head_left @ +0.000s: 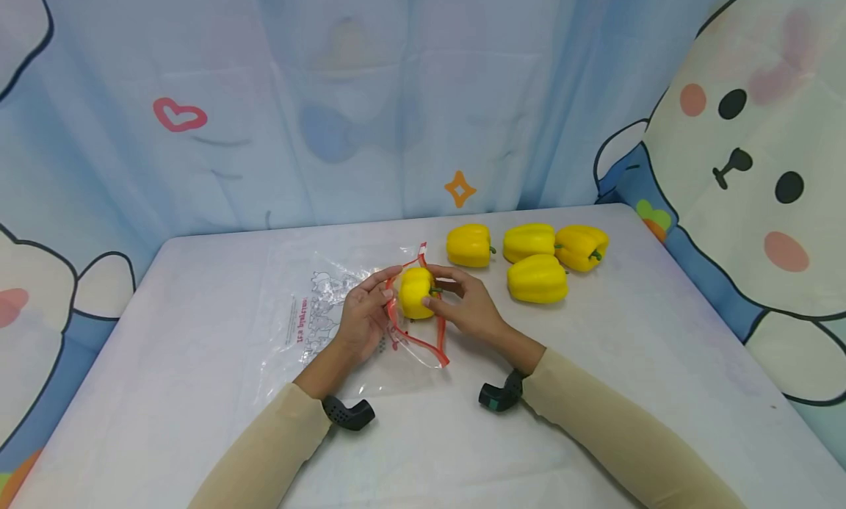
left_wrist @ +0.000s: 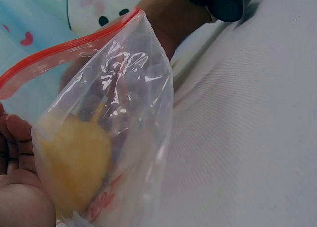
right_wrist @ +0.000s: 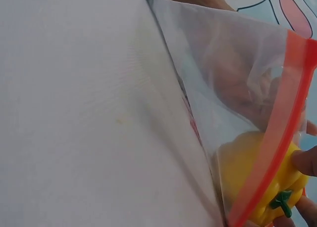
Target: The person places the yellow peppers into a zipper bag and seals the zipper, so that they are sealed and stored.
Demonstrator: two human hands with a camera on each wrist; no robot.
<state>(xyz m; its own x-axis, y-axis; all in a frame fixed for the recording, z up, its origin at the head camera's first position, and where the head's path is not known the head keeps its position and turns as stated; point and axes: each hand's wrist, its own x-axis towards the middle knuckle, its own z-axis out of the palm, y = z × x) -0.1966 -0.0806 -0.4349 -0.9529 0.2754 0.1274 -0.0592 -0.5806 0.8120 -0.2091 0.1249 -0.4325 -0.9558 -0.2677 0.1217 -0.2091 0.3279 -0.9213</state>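
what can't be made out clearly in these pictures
Head view: red lettering on the bag, too small to read.
Left wrist view: the held pepper, blurred behind the plastic.
Left wrist view: part of the left hand, cut by the left edge.
Right wrist view: most of the right hand, cut by the right edge.

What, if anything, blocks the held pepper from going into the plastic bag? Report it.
Nothing visible does. The right hand holds the yellow pepper in the open, red-edged mouth of the plastic bag, which the left hand holds. The four other peppers lie to the right, clear of the path.
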